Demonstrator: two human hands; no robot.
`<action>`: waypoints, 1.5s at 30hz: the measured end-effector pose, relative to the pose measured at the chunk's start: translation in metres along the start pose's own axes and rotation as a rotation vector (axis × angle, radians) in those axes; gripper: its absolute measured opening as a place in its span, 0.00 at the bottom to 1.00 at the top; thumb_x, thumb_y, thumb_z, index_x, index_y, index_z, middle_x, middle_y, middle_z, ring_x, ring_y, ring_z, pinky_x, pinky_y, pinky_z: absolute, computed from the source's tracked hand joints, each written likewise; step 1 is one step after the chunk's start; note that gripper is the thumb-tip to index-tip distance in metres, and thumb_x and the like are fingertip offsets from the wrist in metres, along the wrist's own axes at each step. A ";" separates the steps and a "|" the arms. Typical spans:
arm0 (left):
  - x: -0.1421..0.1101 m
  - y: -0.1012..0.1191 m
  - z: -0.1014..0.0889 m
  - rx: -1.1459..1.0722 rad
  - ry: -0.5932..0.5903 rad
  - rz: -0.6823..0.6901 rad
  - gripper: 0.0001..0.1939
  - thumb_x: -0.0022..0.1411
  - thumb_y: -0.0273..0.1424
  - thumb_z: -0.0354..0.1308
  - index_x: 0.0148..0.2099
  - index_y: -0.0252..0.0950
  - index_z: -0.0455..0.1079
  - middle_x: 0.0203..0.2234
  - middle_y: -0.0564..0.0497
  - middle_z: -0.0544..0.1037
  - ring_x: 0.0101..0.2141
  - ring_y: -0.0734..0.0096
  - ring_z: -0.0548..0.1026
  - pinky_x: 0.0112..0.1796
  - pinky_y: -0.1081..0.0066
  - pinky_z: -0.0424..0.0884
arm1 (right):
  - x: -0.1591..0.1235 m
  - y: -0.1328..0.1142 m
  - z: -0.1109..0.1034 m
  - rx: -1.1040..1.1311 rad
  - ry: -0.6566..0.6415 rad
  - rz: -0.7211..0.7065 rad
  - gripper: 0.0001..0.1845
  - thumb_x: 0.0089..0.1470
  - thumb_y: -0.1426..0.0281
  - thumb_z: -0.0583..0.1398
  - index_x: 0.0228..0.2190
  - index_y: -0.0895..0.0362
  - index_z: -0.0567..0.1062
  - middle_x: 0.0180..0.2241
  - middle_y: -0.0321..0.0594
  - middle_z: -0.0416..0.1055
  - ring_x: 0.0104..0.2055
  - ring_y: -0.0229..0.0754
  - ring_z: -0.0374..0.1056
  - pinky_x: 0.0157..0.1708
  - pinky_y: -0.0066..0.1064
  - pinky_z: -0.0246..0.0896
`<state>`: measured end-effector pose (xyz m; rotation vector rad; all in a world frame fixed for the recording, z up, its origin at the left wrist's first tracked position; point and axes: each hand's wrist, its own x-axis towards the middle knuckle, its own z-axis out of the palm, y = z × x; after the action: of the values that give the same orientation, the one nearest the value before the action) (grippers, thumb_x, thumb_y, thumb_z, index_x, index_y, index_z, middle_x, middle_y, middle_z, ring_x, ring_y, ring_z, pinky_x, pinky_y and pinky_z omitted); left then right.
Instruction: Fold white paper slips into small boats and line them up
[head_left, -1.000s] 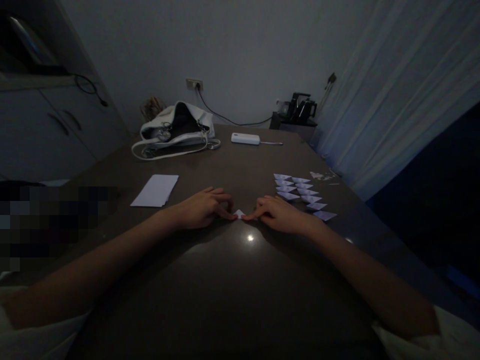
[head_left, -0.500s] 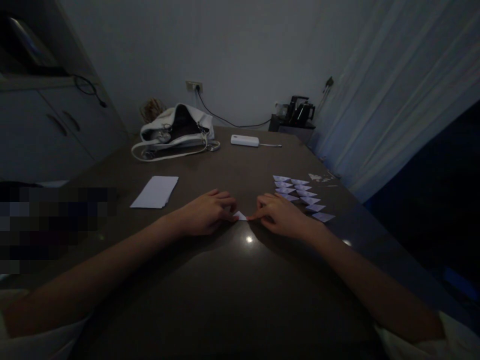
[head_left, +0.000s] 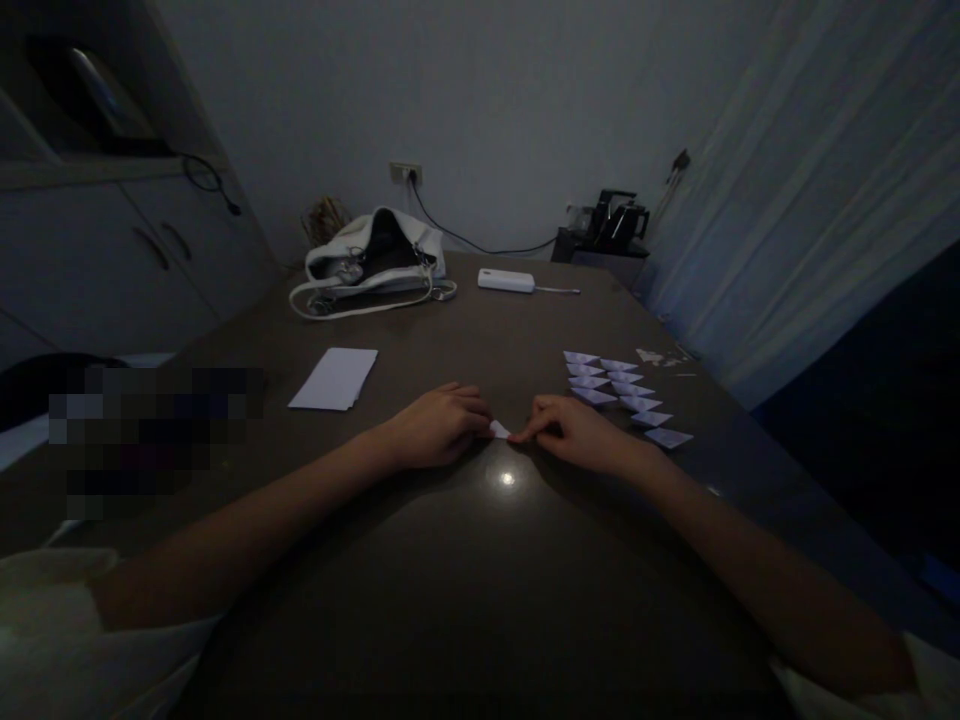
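A small folded piece of paper [head_left: 500, 431], white and pointed, lies on the table between my hands. My left hand [head_left: 448, 428] is closed over its left end, fingers bent and pressed together, hiding part of it. From the other side, my right hand [head_left: 576, 433] has its fingers curled, with a fingertip pressing on the paper's right corner. Right of that hand, several folded paper triangles [head_left: 631, 391] stand in two overlapping rows. A stack of white paper sheets [head_left: 334, 380] lies beyond my left forearm.
On the dark glossy table [head_left: 480, 580], a white handbag [head_left: 375, 262] sits at the back left. A white power bank [head_left: 506, 281] with a short cable lies at the back. Paper scraps [head_left: 660, 357] are near the right edge. A black kettle [head_left: 622, 222] stands beyond the table.
The whole view has shifted slightly, so things appear further right. My hands stay at the folded paper; the left fingers now look more closed over it.
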<state>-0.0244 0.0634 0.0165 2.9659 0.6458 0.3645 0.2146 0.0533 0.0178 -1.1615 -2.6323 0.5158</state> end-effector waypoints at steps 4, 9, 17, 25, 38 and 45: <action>-0.002 -0.003 -0.002 -0.029 -0.002 -0.011 0.17 0.57 0.19 0.51 0.45 0.38 0.75 0.39 0.48 0.78 0.40 0.63 0.69 0.42 0.64 0.61 | -0.001 0.004 0.001 0.068 -0.010 -0.004 0.21 0.50 0.84 0.56 0.39 0.52 0.80 0.31 0.38 0.66 0.31 0.36 0.63 0.32 0.27 0.54; -0.004 -0.009 -0.008 -0.081 -0.032 -0.038 0.20 0.55 0.16 0.52 0.42 0.42 0.77 0.40 0.50 0.77 0.41 0.63 0.67 0.41 0.65 0.60 | -0.002 0.007 0.003 0.071 -0.009 -0.002 0.22 0.50 0.83 0.56 0.40 0.51 0.80 0.31 0.37 0.66 0.31 0.36 0.63 0.32 0.27 0.54; -0.009 -0.021 -0.009 -0.087 -0.117 -0.037 0.25 0.56 0.16 0.50 0.48 0.48 0.75 0.44 0.50 0.72 0.44 0.62 0.65 0.44 0.63 0.59 | -0.002 0.009 0.003 0.072 -0.003 -0.014 0.21 0.51 0.83 0.56 0.41 0.51 0.80 0.31 0.38 0.65 0.31 0.36 0.62 0.32 0.27 0.54; -0.005 -0.006 -0.004 -0.058 -0.029 -0.046 0.21 0.59 0.22 0.52 0.52 0.46 0.72 0.39 0.48 0.69 0.41 0.63 0.65 0.42 0.65 0.59 | -0.003 0.010 0.004 0.091 -0.003 -0.039 0.21 0.51 0.83 0.56 0.41 0.52 0.79 0.31 0.38 0.65 0.31 0.35 0.62 0.32 0.27 0.55; -0.007 -0.012 0.005 -0.226 0.118 -0.108 0.15 0.63 0.27 0.52 0.51 0.39 0.72 0.42 0.47 0.71 0.43 0.64 0.68 0.44 0.67 0.62 | -0.003 0.006 0.006 0.099 0.038 -0.016 0.22 0.49 0.85 0.56 0.39 0.52 0.80 0.31 0.37 0.66 0.30 0.35 0.63 0.31 0.26 0.56; -0.006 -0.011 0.004 -0.090 0.079 -0.201 0.12 0.61 0.40 0.58 0.40 0.36 0.74 0.36 0.47 0.74 0.41 0.62 0.69 0.41 0.66 0.62 | -0.003 -0.001 0.013 0.070 0.188 -0.104 0.08 0.52 0.75 0.61 0.36 0.55 0.79 0.36 0.40 0.68 0.35 0.38 0.66 0.34 0.28 0.58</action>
<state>-0.0334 0.0703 0.0099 2.7811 0.9021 0.4811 0.2118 0.0476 0.0060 -0.9950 -2.4770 0.4515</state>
